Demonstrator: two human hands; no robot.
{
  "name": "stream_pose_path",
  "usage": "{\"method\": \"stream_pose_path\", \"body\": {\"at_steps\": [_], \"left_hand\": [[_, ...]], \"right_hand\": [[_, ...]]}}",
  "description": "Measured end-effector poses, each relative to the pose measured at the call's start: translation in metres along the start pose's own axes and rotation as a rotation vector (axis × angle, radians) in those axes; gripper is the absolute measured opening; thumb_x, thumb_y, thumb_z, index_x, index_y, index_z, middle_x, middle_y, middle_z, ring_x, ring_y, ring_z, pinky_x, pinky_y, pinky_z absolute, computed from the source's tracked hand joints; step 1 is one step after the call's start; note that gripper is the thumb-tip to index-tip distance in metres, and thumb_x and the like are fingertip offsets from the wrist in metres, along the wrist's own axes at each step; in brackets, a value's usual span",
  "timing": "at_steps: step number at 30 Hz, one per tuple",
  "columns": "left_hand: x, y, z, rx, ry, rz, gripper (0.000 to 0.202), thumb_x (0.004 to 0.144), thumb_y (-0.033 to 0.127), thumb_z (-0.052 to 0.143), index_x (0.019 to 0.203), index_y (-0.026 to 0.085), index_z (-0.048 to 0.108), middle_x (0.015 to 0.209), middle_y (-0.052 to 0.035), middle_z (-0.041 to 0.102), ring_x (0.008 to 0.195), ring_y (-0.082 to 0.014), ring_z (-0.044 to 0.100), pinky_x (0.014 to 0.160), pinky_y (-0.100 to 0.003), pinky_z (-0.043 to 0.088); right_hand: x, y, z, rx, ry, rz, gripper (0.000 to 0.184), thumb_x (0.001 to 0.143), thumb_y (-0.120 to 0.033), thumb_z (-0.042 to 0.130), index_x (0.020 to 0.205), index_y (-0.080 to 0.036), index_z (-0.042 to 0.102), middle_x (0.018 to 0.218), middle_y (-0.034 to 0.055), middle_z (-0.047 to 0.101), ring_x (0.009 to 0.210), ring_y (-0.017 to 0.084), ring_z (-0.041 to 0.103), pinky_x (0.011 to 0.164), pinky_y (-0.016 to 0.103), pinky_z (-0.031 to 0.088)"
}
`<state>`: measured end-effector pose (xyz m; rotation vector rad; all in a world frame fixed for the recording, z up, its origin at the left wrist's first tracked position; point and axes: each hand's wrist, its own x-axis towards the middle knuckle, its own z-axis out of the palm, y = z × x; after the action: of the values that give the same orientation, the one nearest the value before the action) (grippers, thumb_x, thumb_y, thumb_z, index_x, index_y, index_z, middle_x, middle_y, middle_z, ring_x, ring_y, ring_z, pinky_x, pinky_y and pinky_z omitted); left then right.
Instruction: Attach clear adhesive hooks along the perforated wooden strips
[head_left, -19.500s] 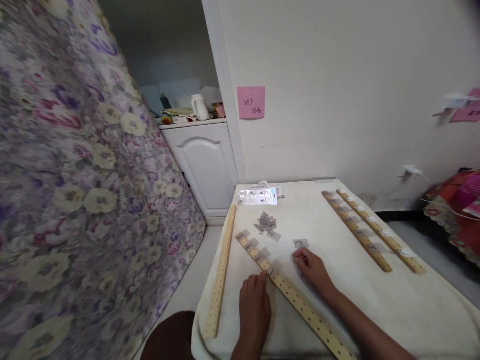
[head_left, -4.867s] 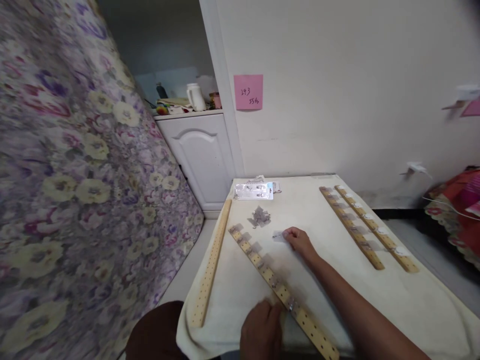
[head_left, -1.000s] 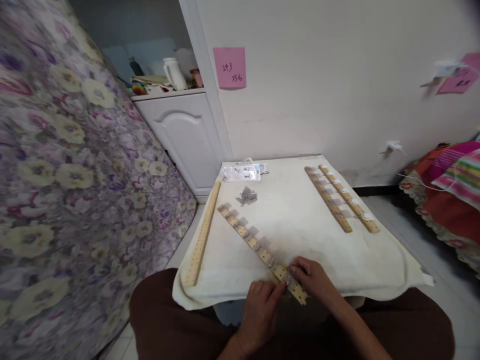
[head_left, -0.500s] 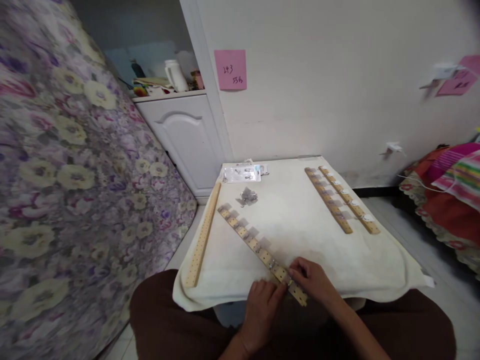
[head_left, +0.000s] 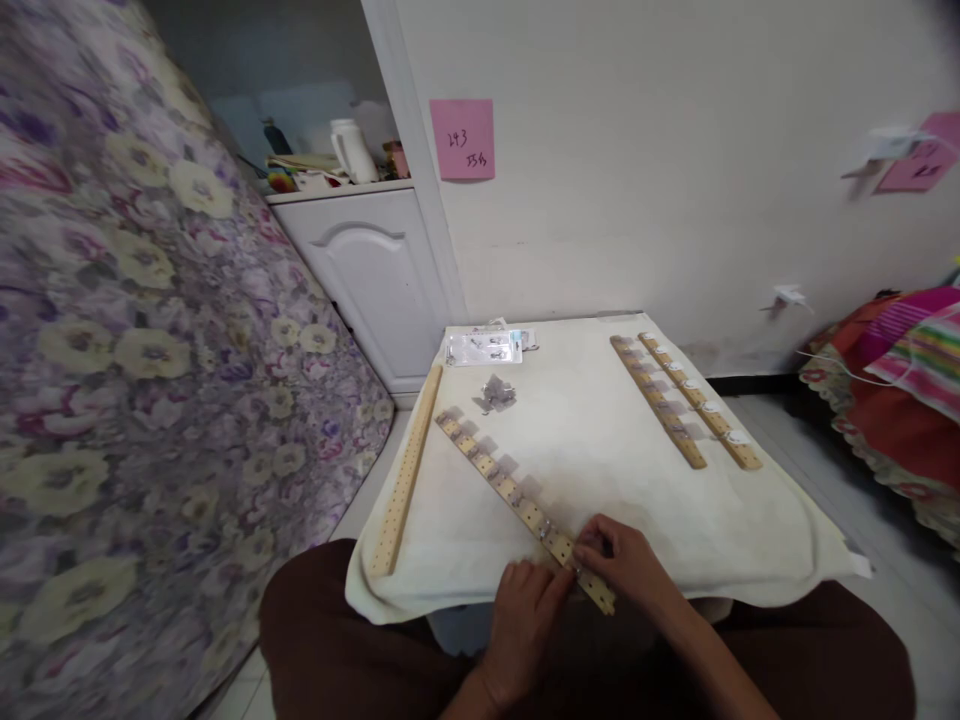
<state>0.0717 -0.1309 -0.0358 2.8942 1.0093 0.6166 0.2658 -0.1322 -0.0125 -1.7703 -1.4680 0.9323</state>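
A narrow wooden strip (head_left: pixel 532 515) with drilled holes lies slantwise across the near half of the cloth-covered table. Along it sit several small metal pieces with clear, film-like tabs. My left hand (head_left: pixel 525 610) rests at the table's near edge, its thumb and fingertips against the strip near its lower end. On the strip's other side, my right hand (head_left: pixel 619 555) pinches at a small piece on the same spot; its fingertips hide most of it. Farther back, a small pile of similar clear-and-metal pieces (head_left: pixel 498 393) lies on the cloth.
A bare holed wooden bar (head_left: pixel 409 470) lies along the table's left side. Two more strips, one with clear tabs (head_left: pixel 658 400) and one with white tabs (head_left: pixel 699 402), lie at the right. Clear plastic packaging (head_left: pixel 484 347) sits at the back, near the wall.
My right fingertips have shifted very slightly at the strip. My left hand and the other things stay where they were.
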Motion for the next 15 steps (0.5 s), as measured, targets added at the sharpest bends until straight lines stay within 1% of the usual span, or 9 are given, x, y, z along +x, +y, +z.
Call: {"method": "stream_pose_path", "body": {"at_steps": [10, 15], "left_hand": [[-0.0008, -0.0017, 0.0026, -0.017, 0.021, -0.003, 0.029, 0.091, 0.018, 0.047, 0.119, 0.022, 0.051, 0.080, -0.0023, 0.057, 0.073, -0.0179, 0.047, 0.065, -0.032, 0.032], [-0.0006, -0.0003, 0.0028, -0.018, 0.006, -0.033, 0.027, 0.091, 0.018, 0.047, 0.116, 0.023, 0.052, 0.081, -0.0021, 0.057, 0.074, -0.0180, 0.048, 0.066, -0.032, 0.034]], "right_hand": [[-0.0003, 0.0022, 0.0002, 0.000, 0.010, -0.001, 0.013, 0.071, -0.031, 0.061, 0.074, -0.019, 0.059, 0.060, -0.0031, 0.054, 0.060, 0.013, 0.048, 0.057, 0.023, 0.035], [-0.0043, 0.0053, 0.0012, 0.003, 0.024, -0.032, 0.020, 0.074, -0.035, 0.060, 0.085, -0.019, 0.063, 0.067, -0.0015, 0.059, 0.064, 0.015, 0.052, 0.060, 0.025, 0.037]]}}
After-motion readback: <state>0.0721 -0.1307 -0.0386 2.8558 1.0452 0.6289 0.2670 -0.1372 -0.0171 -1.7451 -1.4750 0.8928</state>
